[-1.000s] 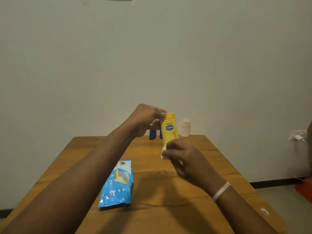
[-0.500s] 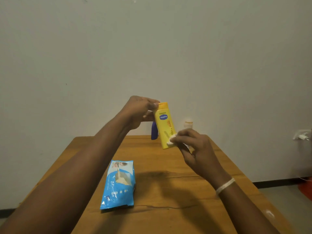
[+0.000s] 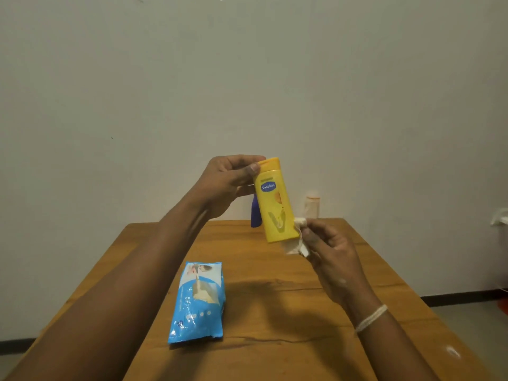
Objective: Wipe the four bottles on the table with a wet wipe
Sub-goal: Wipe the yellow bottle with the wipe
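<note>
The left hand [image 3: 228,182] holds a tall yellow plastic lotion bottle w/ a blue oval label [image 3: 276,200] up in the air, above the far part of the brown wooden table [image 3: 275,312]. Its thumb & fingers are curled round the top end of the bottle, by the cap, so the bottle hangs down and to the right from that hand, tilted a bit. The right hand [image 3: 330,251] is just beside the bottle's bottom corner, on its right side. Its fingers are bent and pinch a small scrunched white wet wipe [image 3: 299,240]; the wipe touches the bottle's lower right edge. A thin white band [image 3: 371,317] sits on the right wrist. On the table, near the left arm, lies a flat blue & white plastic wipes pack [image 3: 198,301]. At the far edge of the table stand a dark blue bottle [image 3: 255,213], partly hidden behind the yellow one, and a small pale bottle [image 3: 312,206], blurry, near the wall.
</note>
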